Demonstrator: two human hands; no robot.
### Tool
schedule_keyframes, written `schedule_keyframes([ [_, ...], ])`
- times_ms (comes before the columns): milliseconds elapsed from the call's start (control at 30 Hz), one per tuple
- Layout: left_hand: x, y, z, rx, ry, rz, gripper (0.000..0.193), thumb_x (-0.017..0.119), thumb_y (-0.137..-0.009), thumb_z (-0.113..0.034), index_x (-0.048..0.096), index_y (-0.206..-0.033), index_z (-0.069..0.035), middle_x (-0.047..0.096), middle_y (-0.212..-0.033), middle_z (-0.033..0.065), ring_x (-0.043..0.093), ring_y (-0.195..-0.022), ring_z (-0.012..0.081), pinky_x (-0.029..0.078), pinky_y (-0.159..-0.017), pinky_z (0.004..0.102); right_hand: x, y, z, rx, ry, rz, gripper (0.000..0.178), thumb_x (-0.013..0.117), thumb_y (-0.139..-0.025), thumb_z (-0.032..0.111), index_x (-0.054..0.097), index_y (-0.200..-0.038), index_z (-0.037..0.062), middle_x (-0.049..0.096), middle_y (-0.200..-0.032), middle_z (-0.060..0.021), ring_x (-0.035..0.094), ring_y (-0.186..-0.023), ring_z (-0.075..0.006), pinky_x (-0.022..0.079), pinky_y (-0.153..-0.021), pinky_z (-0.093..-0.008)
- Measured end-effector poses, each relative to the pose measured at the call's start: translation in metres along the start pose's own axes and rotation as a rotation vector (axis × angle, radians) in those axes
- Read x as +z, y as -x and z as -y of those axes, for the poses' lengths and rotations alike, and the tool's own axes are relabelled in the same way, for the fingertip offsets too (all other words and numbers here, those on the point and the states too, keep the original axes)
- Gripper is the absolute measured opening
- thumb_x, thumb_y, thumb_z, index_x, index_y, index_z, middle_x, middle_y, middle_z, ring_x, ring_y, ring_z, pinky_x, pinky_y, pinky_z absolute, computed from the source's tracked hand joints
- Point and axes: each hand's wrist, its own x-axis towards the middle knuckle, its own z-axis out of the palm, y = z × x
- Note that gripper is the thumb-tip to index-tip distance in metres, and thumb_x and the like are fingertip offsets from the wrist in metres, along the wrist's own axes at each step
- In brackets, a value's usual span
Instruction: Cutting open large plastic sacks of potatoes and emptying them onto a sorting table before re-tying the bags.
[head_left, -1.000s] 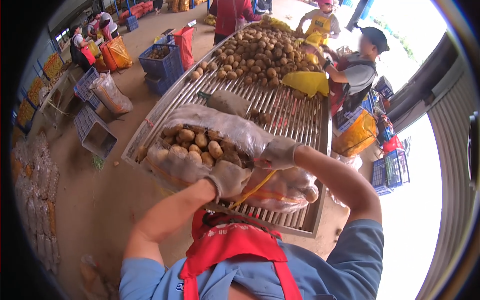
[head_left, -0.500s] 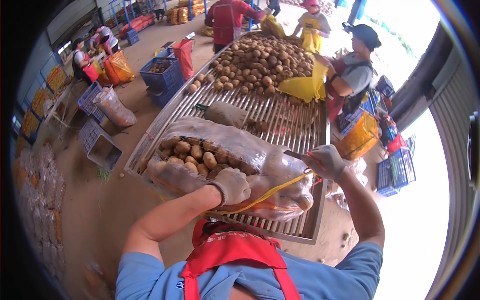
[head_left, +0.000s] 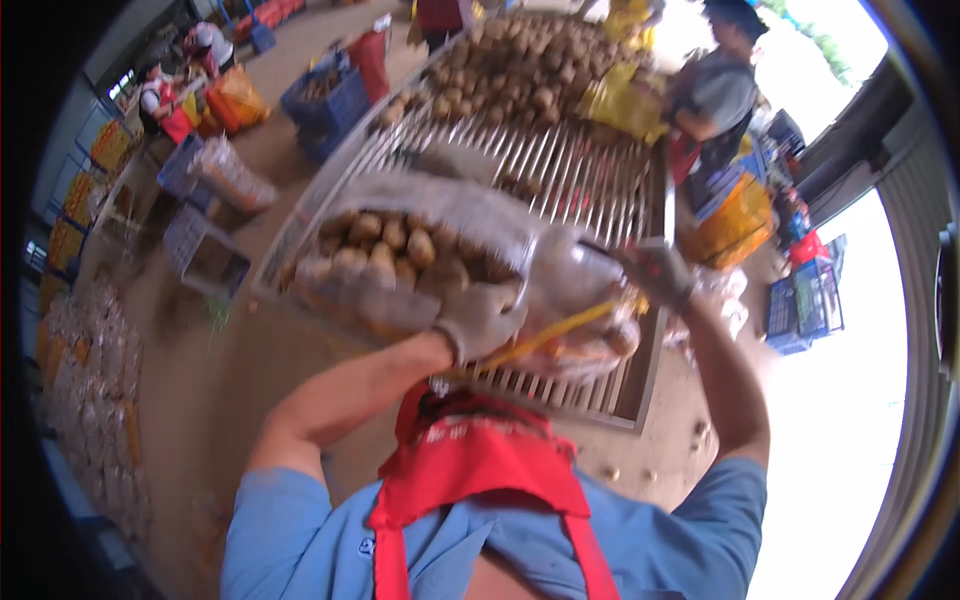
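A long clear plastic bag [head_left: 440, 203] lies across the near end of a slatted metal table [head_left: 652, 385], torn open along its upper side. Potatoes [head_left: 392, 240] show through the opening. My gloved left hand [head_left: 482, 318] is closed on the bag's plastic at the near right edge of that opening. At the bag's right end, my gloved right hand [head_left: 655, 272] is wrapped round a knife, its dark blade [head_left: 600, 247] pointing left over the plastic; the handle is hidden in the blurred glove. A yellow strap [head_left: 560, 326] runs slantwise across the bag's near side.
Loose potatoes [head_left: 530, 65] are heaped at the table's far end, with a grey sack [head_left: 455, 160] lying behind the bag. A co-worker [head_left: 722, 95] stands at the right side by a yellow sack [head_left: 625, 103]. Blue crates [head_left: 327, 100] stand left of the table.
My left hand has moved right along the opening, drawing at the plastic edge. The right hand keeps the knife near the bag's right end. The whole view has shifted and blurred.
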Motion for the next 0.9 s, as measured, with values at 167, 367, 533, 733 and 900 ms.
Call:
schedule_keyframes([
  [167,0.012,0.024,0.016,0.268,-0.182,-0.233,0.029,0.068,-0.095,-0.029,0.070,-0.075,-0.007,0.069,-0.075,0.0173,0.068,-0.073,0.0391,0.053,-0.068,0.0500,0.009,-0.012,0.021,0.085,-0.100,0.390,0.045,0.067,-0.106,0.042,0.079,-0.096,-0.0011,0.075,-0.071,-0.0102,0.078,-0.072,-0.0131,0.060,-0.065,-0.0318],
  [367,0.014,0.023,0.021,0.337,-0.323,-0.255,0.021,0.071,-0.096,-0.027,0.072,-0.085,-0.009,0.070,-0.080,0.0129,0.070,-0.078,0.0346,0.055,-0.070,0.0473,0.022,-0.040,0.044,-0.080,0.287,0.521,0.045,0.064,-0.106,0.044,0.080,-0.095,0.0033,0.073,-0.073,-0.0153,0.074,-0.065,-0.0249,0.056,-0.063,-0.0372],
  [533,0.010,0.023,0.020,0.415,-0.392,-0.256,0.013,0.073,-0.094,-0.022,0.074,-0.092,-0.009,0.072,-0.082,0.0095,0.070,-0.077,0.0316,0.055,-0.070,0.0442,0.034,-0.063,0.057,-0.275,0.358,0.512,0.051,0.062,-0.105,0.049,0.077,-0.086,0.0041,0.061,-0.066,-0.0185,0.061,-0.058,-0.0343,0.048,-0.060,-0.0439],
  [733,0.001,0.019,0.022,0.515,-0.268,-0.265,0.011,0.074,-0.092,-0.019,0.075,-0.093,-0.009,0.071,-0.082,0.0076,0.070,-0.077,0.0298,0.055,-0.070,0.0431,0.032,-0.073,0.052,-0.359,0.484,0.598,0.053,0.062,-0.104,0.051,0.073,-0.079,0.0046,0.060,-0.066,-0.0172,0.060,-0.060,-0.0363,0.049,-0.062,-0.0458],
  [900,-0.002,0.014,0.023,0.547,-0.227,-0.212,0.010,0.073,-0.092,-0.018,0.075,-0.093,-0.008,0.070,-0.081,0.0071,0.069,-0.077,0.0297,0.054,-0.069,0.0432,0.024,-0.078,0.053,-0.337,0.433,0.585,0.054,0.064,-0.103,0.049,0.069,-0.074,0.0045,0.057,-0.063,-0.0173,0.060,-0.060,-0.0378,0.049,-0.063,-0.0461],
])
